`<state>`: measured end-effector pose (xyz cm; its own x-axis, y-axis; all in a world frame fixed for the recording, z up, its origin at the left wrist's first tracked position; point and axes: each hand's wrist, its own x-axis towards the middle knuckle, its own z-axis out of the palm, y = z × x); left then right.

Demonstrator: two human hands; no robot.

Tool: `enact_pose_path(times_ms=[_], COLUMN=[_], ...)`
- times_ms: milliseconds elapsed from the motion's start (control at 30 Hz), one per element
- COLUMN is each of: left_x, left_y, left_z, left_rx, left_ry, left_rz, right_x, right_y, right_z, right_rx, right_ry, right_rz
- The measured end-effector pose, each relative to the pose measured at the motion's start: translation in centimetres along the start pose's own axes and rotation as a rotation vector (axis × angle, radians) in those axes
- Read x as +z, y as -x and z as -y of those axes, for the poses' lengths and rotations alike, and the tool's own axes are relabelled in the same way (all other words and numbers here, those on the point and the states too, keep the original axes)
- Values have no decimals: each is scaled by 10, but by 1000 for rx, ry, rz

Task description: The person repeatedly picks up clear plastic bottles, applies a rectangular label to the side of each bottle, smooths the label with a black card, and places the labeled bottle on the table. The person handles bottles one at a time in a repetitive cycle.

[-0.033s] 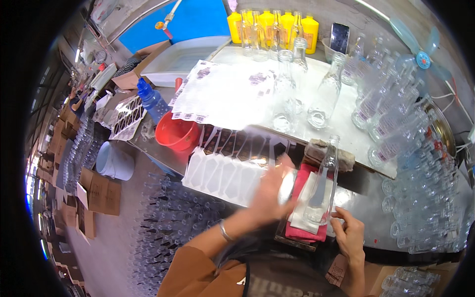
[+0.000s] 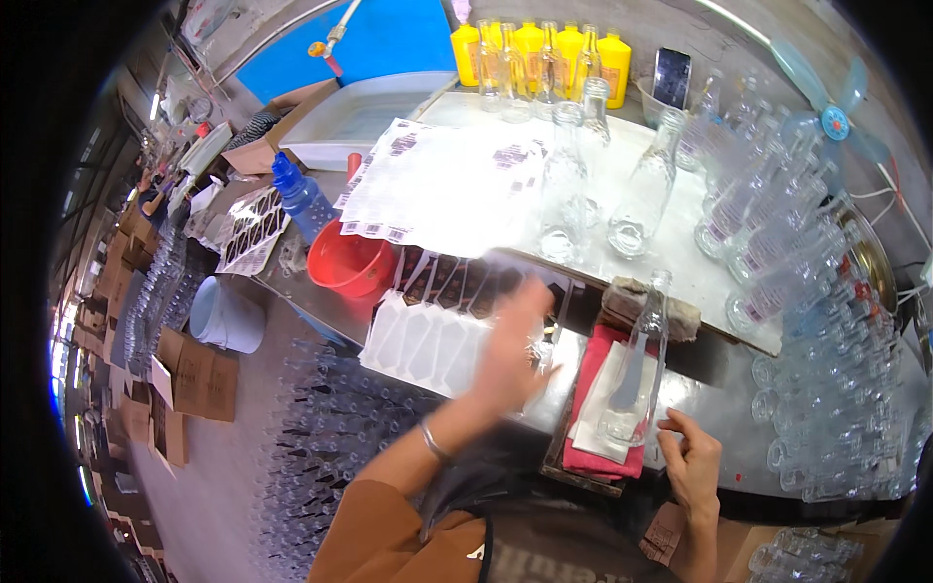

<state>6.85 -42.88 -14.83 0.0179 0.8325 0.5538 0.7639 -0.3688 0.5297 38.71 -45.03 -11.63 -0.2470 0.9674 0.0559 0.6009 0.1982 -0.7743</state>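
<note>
My left hand, smeared by motion, is over the right end of a white sheet of bottle-shaped cut-outs; its fingers look stretched out, thumb apart, with nothing visible in them. A clear glass bottle lies on a pale cloth over a red cloth in a shallow dark tray. A grey long-necked shape shows on the bottle. Beside its base, my right hand is loosely bent, thumb and forefinger slightly apart, holding nothing visible.
A worn block lies across the tray's far end. Beyond are printed sheets, standing glass bottles and several yellow bottles. A red bucket stands left. Stacked bottles and a fan are right.
My left hand has moved left and away from the bottle, over the white sheet. The bottle stays on the cloth, and my right hand remains beside its base.
</note>
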Motion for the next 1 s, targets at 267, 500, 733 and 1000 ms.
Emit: enact_pose_path(times_ms=[267,500,733,1000], left_x=[-38,-42,-71,-134], left_y=[-154,-174,-76,-56], left_z=[162,152,118,168], left_rx=[-174,-282,-238,-440], left_ry=[-451,-638,-665,-682], left_rz=[112,377,245,-130], right_x=[2,6,4,-2], right_y=[-12,-17,-9,5], right_z=[-7,-11,-24,-23], right_rx=[18,-23,-2,-11], right_ry=[-69,-25,4,8], right_rz=[-103,-150,-152,-153])
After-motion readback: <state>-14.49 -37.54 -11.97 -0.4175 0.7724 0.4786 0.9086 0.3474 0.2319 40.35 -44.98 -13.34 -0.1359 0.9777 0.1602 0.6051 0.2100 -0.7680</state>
